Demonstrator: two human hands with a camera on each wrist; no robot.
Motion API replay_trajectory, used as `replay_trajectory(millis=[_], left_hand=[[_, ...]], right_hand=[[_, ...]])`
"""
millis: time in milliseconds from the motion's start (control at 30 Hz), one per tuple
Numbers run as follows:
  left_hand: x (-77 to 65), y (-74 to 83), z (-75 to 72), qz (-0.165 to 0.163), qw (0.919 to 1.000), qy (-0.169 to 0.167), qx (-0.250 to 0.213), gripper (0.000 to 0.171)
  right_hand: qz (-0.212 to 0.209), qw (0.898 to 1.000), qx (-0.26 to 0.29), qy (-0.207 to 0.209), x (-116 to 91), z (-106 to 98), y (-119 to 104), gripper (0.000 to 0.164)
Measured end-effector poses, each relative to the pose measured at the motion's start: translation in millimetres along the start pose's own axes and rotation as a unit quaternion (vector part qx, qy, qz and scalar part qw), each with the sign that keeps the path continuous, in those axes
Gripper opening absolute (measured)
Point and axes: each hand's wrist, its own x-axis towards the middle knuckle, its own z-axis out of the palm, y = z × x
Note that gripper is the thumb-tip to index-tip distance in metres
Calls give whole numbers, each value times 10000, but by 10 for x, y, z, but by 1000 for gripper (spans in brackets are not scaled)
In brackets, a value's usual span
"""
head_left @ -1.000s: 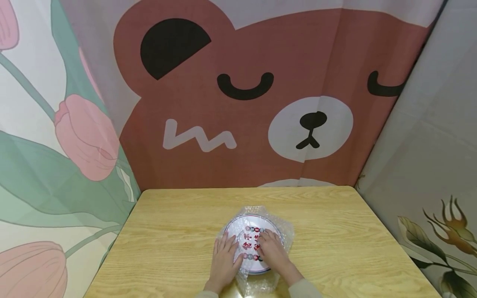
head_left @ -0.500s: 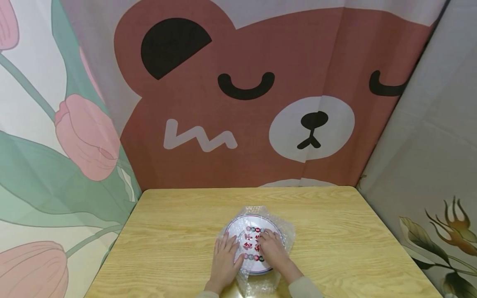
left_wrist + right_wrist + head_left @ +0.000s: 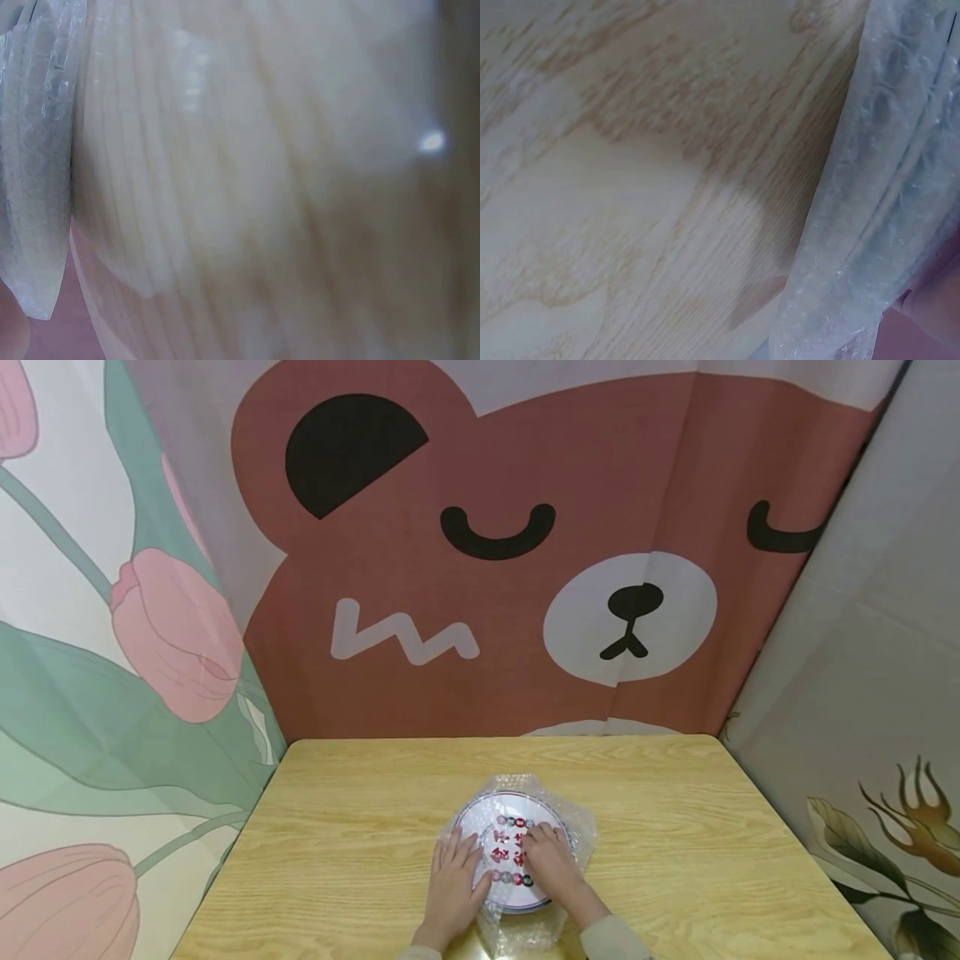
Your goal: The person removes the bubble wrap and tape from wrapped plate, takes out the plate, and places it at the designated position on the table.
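Observation:
A round white plate (image 3: 510,893) with a blue rim, red characters and rows of small coloured roundels lies near the front of the table. Bubble wrap (image 3: 581,822) surrounds it, sticking out behind, to the right and in front. My left hand (image 3: 450,881) rests on the plate's left side with fingers spread over the wrap. On the right side, my right hand (image 3: 555,864) touches the printed face with slightly bent fingers, its thumb hidden. In the left wrist view, bubble wrap (image 3: 34,165) covers the plate's edge; the right wrist view shows layered bubble wrap (image 3: 877,195) beside a finger (image 3: 934,304).
The wood-grain table (image 3: 360,827) extends to both sides and behind the plate. A bear-print curtain (image 3: 510,610) hangs at its back edge. Flowered cloths hang to the left (image 3: 172,635) and right (image 3: 855,693).
The head view shifts very slightly. Both hands stay on the plate in nearly the same positions, and the bubble wrap keeps its shape.

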Motion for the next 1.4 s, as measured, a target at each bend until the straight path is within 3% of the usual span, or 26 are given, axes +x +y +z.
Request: replay_trajectory(millis=[400, 1033, 1233, 1400], left_hand=[[7, 9, -25, 81, 9999, 57, 40, 37], [4, 1, -20, 75, 9999, 71, 57, 36], [3, 2, -20, 122, 9997, 179, 60, 35], [4, -3, -13, 167, 9995, 268, 72, 34]], right_hand=[[-114, 9983, -549, 126, 22, 13, -7, 7], [-44, 9982, -519, 309, 45, 60, -30, 5], [-96, 9964, -658, 534, 45, 91, -45, 5], [-84, 9967, -671, 457, 55, 91, -57, 5]])
